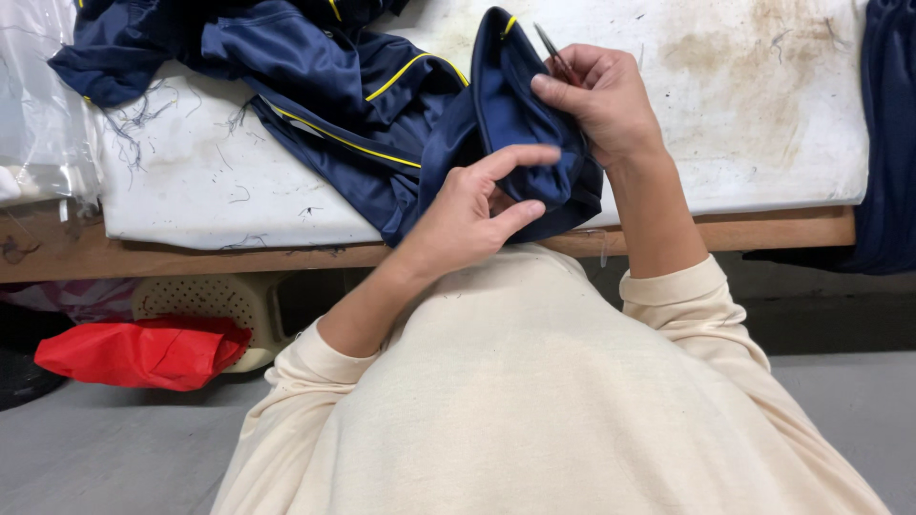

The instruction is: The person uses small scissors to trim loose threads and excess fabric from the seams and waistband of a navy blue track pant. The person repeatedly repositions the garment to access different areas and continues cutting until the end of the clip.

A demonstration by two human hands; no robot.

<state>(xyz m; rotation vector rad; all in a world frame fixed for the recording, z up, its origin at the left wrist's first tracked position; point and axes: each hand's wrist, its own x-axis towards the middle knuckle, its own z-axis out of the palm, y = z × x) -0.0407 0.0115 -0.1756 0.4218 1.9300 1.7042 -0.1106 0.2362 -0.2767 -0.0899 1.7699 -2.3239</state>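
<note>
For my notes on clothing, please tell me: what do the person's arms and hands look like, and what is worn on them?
Both arms wear long cream sleeves with ribbed cuffs, pushed up so the forearms are bare. The left hand and the right hand are bare: no gloves, rings, watch or markings are visible.

Two hands: left hand (468, 215), right hand (596, 100). One navy garment (363, 105), one thread snips (553, 52), one red bag (143, 351), one perforated basket (210, 298), one bench (191, 181).

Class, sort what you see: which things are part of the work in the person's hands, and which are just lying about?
In use:
left hand
right hand
navy garment with yellow piping
small metal tool

Lying about:
red cloth
perforated basket
clear plastic bag
padded table
</note>
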